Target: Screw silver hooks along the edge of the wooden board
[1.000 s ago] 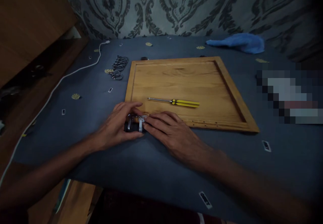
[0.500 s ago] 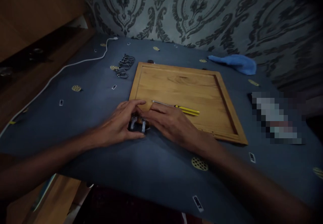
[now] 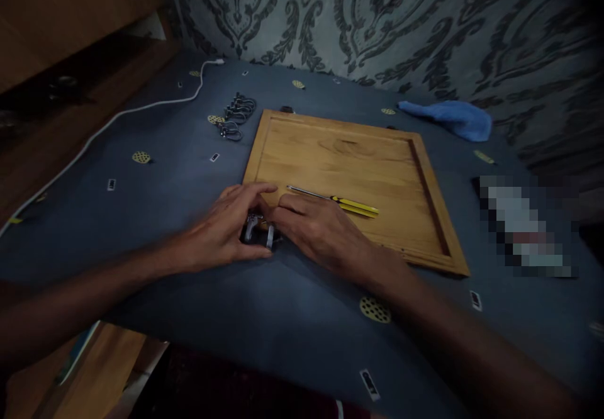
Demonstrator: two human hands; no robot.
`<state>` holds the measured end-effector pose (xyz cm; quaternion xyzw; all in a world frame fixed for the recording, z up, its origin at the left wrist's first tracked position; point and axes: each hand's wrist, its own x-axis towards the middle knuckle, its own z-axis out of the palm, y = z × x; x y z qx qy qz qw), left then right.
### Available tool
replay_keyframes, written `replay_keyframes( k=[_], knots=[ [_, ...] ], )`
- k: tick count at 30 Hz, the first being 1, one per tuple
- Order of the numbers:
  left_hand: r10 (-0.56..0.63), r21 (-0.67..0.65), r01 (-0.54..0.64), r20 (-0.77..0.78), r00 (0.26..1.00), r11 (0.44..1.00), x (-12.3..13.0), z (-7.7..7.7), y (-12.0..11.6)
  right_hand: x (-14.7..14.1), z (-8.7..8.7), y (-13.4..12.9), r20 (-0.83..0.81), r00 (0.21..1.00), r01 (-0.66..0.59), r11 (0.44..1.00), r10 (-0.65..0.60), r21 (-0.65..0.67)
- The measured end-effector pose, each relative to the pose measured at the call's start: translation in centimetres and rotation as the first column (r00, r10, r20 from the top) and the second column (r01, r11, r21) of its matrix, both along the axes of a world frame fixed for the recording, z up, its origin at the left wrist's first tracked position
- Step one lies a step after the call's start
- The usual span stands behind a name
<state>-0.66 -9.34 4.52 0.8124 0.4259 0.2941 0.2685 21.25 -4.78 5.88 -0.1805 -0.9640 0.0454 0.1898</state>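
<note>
Metal fitting [image 3: 253,225] at the near left corner of the wooden panel [image 3: 325,161]

We see the fitting as a small dark part with two silver-grey arms; we hold it with our left hand [image 3: 226,227], the right hand [image 3: 321,233] hiding part of it, so its exact seating cannot be told; we note the panel lying flat on the blue-grey tabletop [image 3: 189,318], warm brown and grained, with a raised border and a dark mark toward its far side.
</note>
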Motion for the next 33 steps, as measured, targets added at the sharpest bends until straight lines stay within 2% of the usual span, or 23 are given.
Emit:
replay_keyframes(
  k=[7, 11, 14, 17, 23, 28, 33],
  knots=[
    [0.01, -0.037, -0.011, -0.016, 1.0, 0.999, 0.0, 0.4, -0.2, -0.2, -0.3, 0.0, 0.024, 0.999, 0.035, 0.999, -0.034, -0.039],
    [-0.004, -0.025, 0.003, -0.006, 1.0, 1.0, -0.1, 0.3, 0.0, 0.4, 0.0, 0.3, 0.055, 0.997, 0.068, 0.977, -0.058, -0.204],
    [-0.006, -0.016, 0.006, 0.009, 1.0, 1.0, -0.2, -0.1, 0.0, 1.0, 0.3, 0.5, 0.041, 0.997, 0.077, 0.933, -0.067, -0.352],
    [0.015, 0.002, -0.015, 0.019, 1.0, 1.0, -0.3, -0.7, 0.0, 1.4, 0.8, 0.6, 0.042, 0.998, 0.054, 0.893, -0.04, -0.446],
    [0.034, 0.005, -0.034, 0.008, 0.999, 0.999, -0.4, -0.7, 0.0, 1.3, 2.4, 1.0, 0.163, 0.987, 0.105, 0.779, -0.003, -0.618],
    [0.032, -0.018, -0.033, -0.04, 0.999, 0.999, -0.3, 0.1, -0.1, 0.4, 3.4, 1.7, 0.227, 0.974, 0.157, 0.681, 0.013, -0.716],
    [0.023, 0.004, -0.023, -0.056, 0.998, 1.0, -0.4, 0.2, -0.1, -0.3, 3.3, 2.2, 0.142, 0.989, 0.081, 0.64, 0.043, -0.764]
  ],
)
